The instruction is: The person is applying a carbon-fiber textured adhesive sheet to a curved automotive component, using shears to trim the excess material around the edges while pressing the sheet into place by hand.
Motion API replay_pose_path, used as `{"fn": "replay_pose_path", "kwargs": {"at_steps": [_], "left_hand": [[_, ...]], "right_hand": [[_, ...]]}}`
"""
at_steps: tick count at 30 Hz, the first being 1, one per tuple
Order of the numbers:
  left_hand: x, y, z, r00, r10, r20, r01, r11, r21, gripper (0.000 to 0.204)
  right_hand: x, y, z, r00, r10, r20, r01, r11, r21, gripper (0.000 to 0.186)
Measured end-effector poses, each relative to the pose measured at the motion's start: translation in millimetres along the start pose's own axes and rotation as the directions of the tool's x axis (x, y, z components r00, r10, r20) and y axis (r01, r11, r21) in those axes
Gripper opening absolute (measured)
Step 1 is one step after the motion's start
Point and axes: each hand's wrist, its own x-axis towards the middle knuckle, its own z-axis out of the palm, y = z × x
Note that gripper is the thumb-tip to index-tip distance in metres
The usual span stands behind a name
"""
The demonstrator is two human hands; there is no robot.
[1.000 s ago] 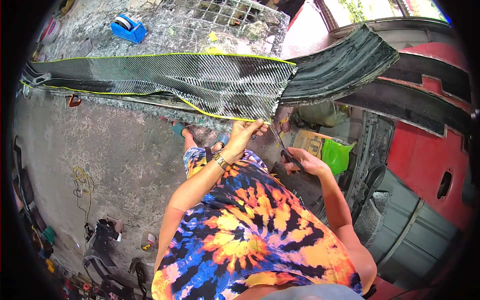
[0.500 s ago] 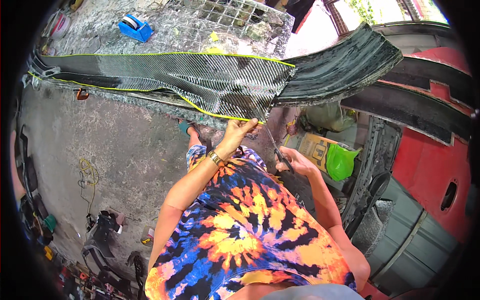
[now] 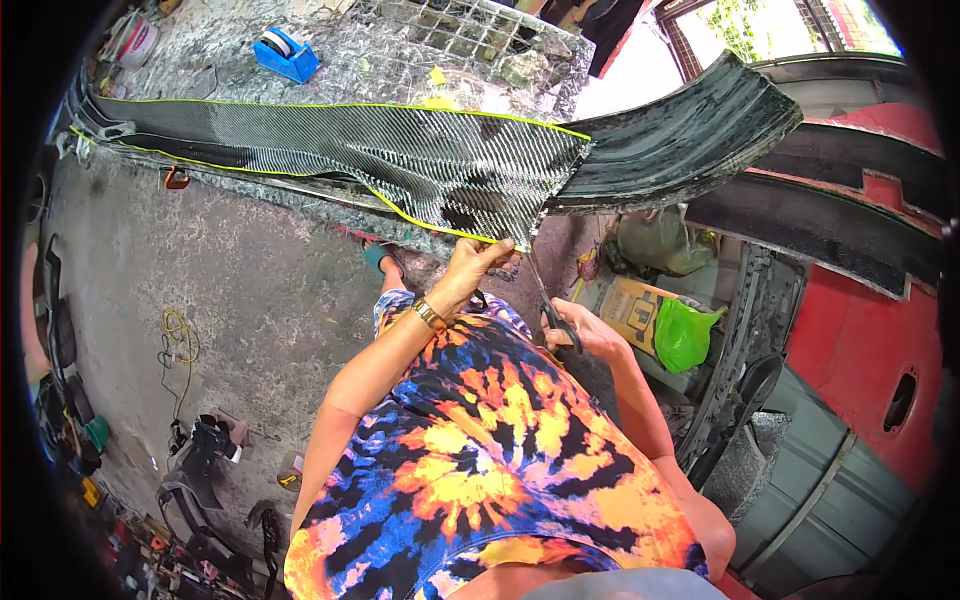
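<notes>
A long strip of black woven carbon-fibre cloth (image 3: 390, 145) with yellow edging lies along a dark curved mould (image 3: 690, 140). At its near right corner, my left hand (image 3: 478, 266) pinches the yellow edge between thumb and fingers. My right hand (image 3: 588, 332) is closed around the handles of a pair of scissors (image 3: 553, 312), which point up toward that same corner. The blade tips meet the cloth's cut right edge; whether they are parted is too small to tell. Beyond that edge the mould shows bare.
A blue tape dispenser (image 3: 286, 56) and a white tub (image 3: 137, 43) stand on the worktable (image 3: 215, 30). To the right are a green plastic bag (image 3: 686, 335), a cardboard box (image 3: 630, 308) and red panels (image 3: 850, 350). A yellow cord (image 3: 182, 335) lies on the floor at left.
The scissors and my right hand have shifted slightly left, the blades standing a little steeper. My left hand keeps its pinch on the cloth. The whole view has shifted a little.
</notes>
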Motion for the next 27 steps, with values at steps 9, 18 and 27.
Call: {"fn": "replay_pose_path", "kwargs": {"at_steps": [9,18,27], "left_hand": [[-2.4,3.7,-1.4,0.996,0.003,0.086,0.014,0.98,-0.199,0.022],[-4.4,7.7,-2.0,0.996,0.01,0.089,0.011,0.972,-0.235,0.02],[-8.1,11.2,0.6,0.996,0.044,0.075,-0.026,0.974,-0.226,0.021]], "right_hand": [[-12.8,-14.3,8.4,0.998,-0.043,0.043,0.044,0.999,-0.011,0.046],[-13.5,-1.2,7.1,0.993,-0.11,0.039,0.111,0.994,-0.006,0.045],[-16.1,1.1,8.5,0.989,-0.146,0.039,0.147,0.988,-0.036,0.043]]}}
